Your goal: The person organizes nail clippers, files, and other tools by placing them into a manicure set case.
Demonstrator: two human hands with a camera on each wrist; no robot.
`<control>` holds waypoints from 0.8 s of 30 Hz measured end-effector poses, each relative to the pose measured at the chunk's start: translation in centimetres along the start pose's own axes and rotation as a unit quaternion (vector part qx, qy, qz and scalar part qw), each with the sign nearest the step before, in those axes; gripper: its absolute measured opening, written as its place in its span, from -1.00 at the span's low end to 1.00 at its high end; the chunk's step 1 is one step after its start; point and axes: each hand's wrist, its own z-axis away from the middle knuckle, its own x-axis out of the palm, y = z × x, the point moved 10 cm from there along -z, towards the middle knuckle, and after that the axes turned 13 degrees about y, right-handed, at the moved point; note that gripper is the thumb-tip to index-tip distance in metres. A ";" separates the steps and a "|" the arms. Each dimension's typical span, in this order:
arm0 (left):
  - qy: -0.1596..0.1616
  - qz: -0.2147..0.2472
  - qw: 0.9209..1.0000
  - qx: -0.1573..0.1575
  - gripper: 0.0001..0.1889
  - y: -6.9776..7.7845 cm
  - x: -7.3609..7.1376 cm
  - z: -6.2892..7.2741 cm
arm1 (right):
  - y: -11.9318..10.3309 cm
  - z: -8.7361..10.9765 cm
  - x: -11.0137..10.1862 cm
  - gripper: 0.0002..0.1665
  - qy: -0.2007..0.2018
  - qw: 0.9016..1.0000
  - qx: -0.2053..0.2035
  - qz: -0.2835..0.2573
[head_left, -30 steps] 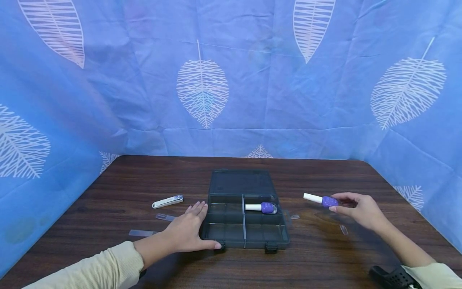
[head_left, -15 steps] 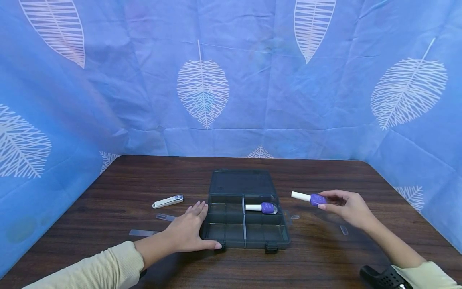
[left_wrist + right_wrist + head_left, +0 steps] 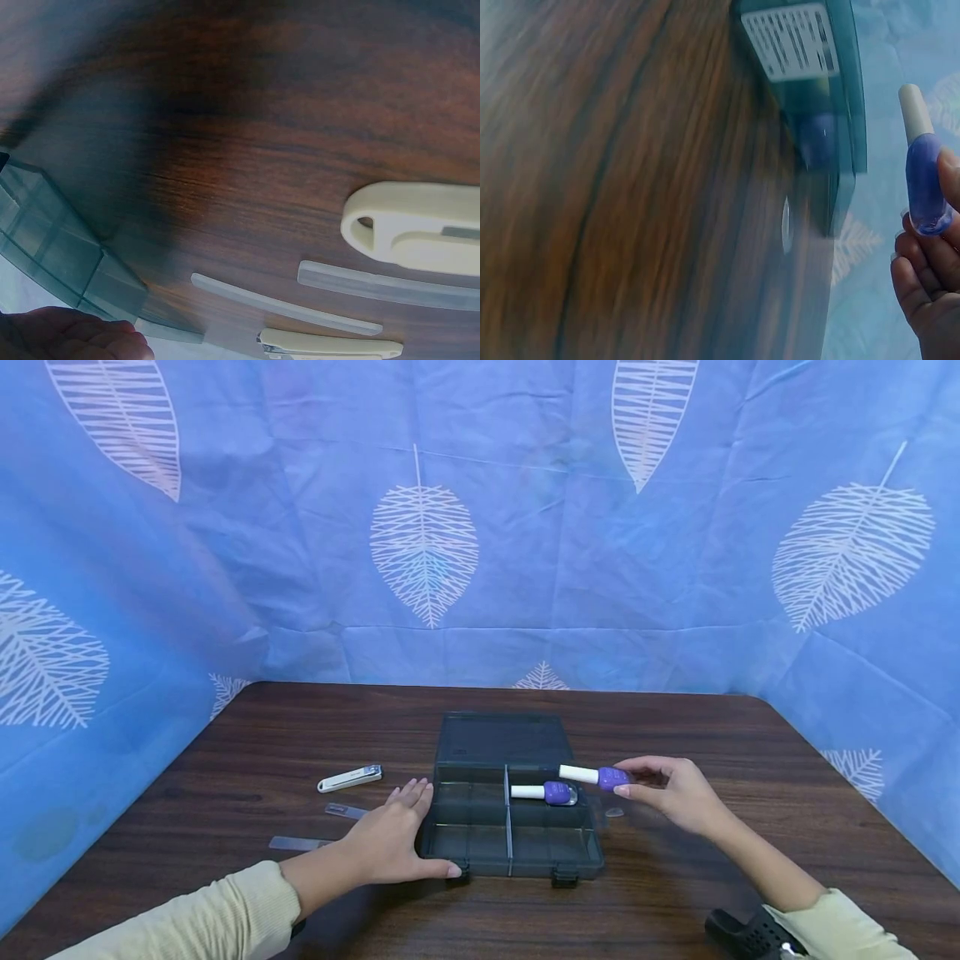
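My right hand [image 3: 671, 791] pinches a purple nail polish bottle [image 3: 612, 778] by its base, the white cap pointing left over the right part of a dark see-through compartment box [image 3: 470, 864]. A second purple nail polish bottle [image 3: 557, 792] lies in the box's back right compartment. Against the box's left side rests my left hand [image 3: 386, 839], its fingers straight and its thumb along the front edge near a latch. In the right wrist view, the held polish bottle [image 3: 925, 180] sits between thumb and fingers, beside the box with its barcode label [image 3: 791, 41].
Left of the box lie a white nail clipper [image 3: 349, 778] and two clear strips [image 3: 296, 843], partly behind my left hand. The left wrist view also has a larger cream clipper [image 3: 420, 225]. A small clear piece [image 3: 614, 812] lies right of the box. The lid [image 3: 502, 739] is folded back.
My right hand has moved left with the nail polish bottle, from the right of the table to the box's right edge. The left hand has stayed in place.
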 end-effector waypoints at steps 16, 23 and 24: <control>0.004 0.004 1.000 0.005 0.11 0.0 -0.1 -0.1 | -3.1 -0.3 4.7 -0.61 -0.080 0.996 -0.043 -0.011; 0.001 0.000 1.000 0.003 0.11 0.0 -0.2 -0.1 | -4.1 -0.6 5.6 -0.64 -0.105 0.991 -0.075 0.021; 0.000 0.000 1.000 0.002 0.11 0.0 -0.2 -0.1 | -4.2 -0.7 5.9 -0.64 -0.113 0.990 -0.076 0.024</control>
